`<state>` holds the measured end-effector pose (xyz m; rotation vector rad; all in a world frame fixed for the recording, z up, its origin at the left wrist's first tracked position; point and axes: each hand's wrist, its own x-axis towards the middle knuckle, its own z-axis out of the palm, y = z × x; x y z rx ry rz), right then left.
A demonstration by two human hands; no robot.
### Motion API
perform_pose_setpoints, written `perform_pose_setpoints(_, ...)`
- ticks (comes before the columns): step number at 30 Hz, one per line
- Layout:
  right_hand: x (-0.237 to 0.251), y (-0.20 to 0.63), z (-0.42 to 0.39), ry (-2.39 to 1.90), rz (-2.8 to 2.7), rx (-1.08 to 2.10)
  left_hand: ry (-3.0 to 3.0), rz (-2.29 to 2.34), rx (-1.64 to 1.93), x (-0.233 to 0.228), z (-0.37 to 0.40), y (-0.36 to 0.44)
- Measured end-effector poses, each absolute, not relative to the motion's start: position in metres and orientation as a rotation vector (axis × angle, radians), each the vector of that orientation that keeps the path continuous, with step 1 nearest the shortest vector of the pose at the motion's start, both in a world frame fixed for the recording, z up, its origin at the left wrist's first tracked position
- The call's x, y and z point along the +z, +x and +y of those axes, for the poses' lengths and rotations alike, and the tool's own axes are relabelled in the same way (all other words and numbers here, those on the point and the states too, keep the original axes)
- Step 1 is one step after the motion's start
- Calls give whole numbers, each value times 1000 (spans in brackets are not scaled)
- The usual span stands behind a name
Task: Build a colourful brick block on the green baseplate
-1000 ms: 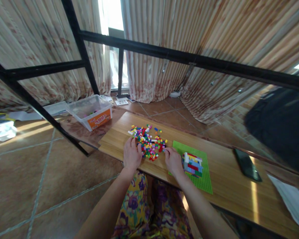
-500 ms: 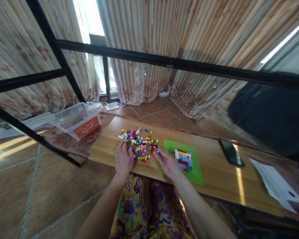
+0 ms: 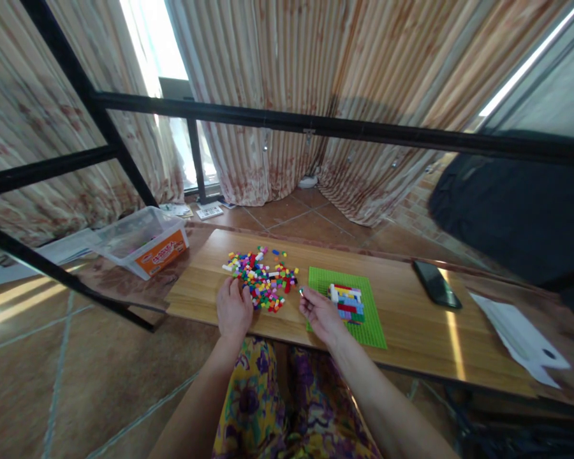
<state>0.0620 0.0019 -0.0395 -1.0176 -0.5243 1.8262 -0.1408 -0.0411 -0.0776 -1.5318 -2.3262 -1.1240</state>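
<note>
A loose heap of small coloured toy bricks (image 3: 263, 278) lies on the wooden tabletop. At its near left edge rests my left hand (image 3: 234, 309), palm down, fingers bent and thumb apart, with no brick visible in it. My right hand (image 3: 321, 315) pinches a small toy brick (image 3: 301, 291) between thumb and fingertips, just right of the heap. Its colour is hard to make out. Behind that hand, a green baseplate (image 3: 374, 319) carries a low block of brick rows (image 3: 348, 307) in white, red, blue and other colours. My right hand covers the plate's left part.
A black phone (image 3: 436, 284) and white paper (image 3: 521, 335) lie on the right of the wooden table (image 3: 411, 344). To the left, a clear plastic box (image 3: 146, 242) with an orange label stands beyond the table. Black metal bars (image 3: 249, 115) cross in front of the curtains.
My right hand has curled its fingers more and turned the small brick, which showed light blue before. My left hand stays at the heap's edge. The whole view has shifted slightly.
</note>
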Motion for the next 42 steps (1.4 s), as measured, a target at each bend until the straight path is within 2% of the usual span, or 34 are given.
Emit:
perform_pose_setpoints(9, -39, 58, 4, -1112, -527, 1801, -1513, -2312, -1166, -80, -40, -141)
perform_pose_setpoints(23, -50, 50, 1, -1044, -667, 1809, -1540, -2345, -1103, -77, -40, -140)
perform_pose_setpoints(34, -41, 49, -4, -1035, -763, 1794, -1548, -2349, -1104, -73, -41, -139)
perform_pose_setpoints(42, -45, 41, 2, -1050, -818, 1704, -1534, -2329, -1120, -76, -40, -139)
